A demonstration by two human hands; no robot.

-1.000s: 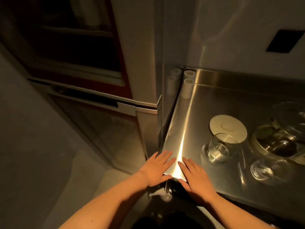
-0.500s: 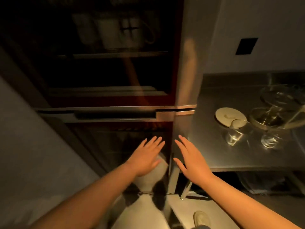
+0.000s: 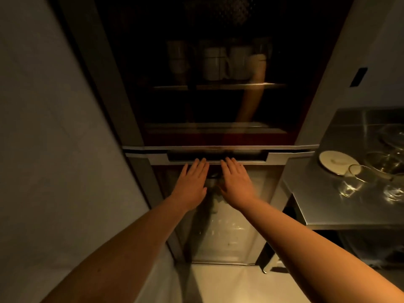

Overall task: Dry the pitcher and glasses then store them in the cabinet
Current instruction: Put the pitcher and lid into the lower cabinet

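A dim kitchen corner: a tall glass-fronted cabinet [image 3: 215, 88] stands between a grey wall and a steel counter [image 3: 317, 193].

The person's left hand [image 3: 192, 180] and right hand [image 3: 237, 182] reach side by side to the recessed handle strip [image 3: 216, 155] across the cabinet's middle, fingers flat and spread, tips at its lower lip, grasping nothing. The doors look closed, with pale mugs [image 3: 218, 60] faintly visible on an upper shelf behind the dark glass. Storing seems barely begun: the glassware sits well apart on the counter at the right. One clear glass [image 3: 352, 182] lies tilted beside a round white lid [image 3: 337, 161], another glass [image 3: 394, 191] sits at the frame edge, and the pitcher [image 3: 387, 162] behind them is only partly in view. Whether they are dry cannot be told; nothing has reached the cabinet yet.
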